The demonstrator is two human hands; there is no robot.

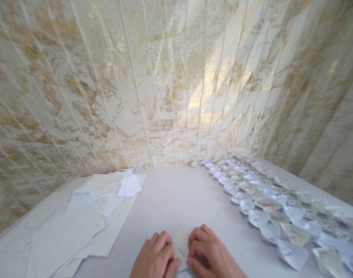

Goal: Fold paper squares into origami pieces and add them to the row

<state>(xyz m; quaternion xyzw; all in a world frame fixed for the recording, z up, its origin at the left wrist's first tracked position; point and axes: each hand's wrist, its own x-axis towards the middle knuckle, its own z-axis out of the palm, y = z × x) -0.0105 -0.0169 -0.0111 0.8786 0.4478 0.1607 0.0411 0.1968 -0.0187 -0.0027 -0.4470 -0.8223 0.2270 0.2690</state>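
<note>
A small folded piece of off-white paper (181,243) lies at the near middle of the table, between my two hands. My left hand (157,255) is closed on its left edge, fingers curled and thumb against the paper. On the opposite edge, my right hand (207,251) grips with bent fingers and thumb. The lower end of the paper runs toward the bottom of the picture, partly covered by the thumbs.
Loose white sheets (66,227) are piled on the left, with small paper squares (130,186) on top. Rows of folded paper pieces (259,218), white and greyish, cover the right side. Behind the white table (173,197) hangs a patterned curtain (165,85).
</note>
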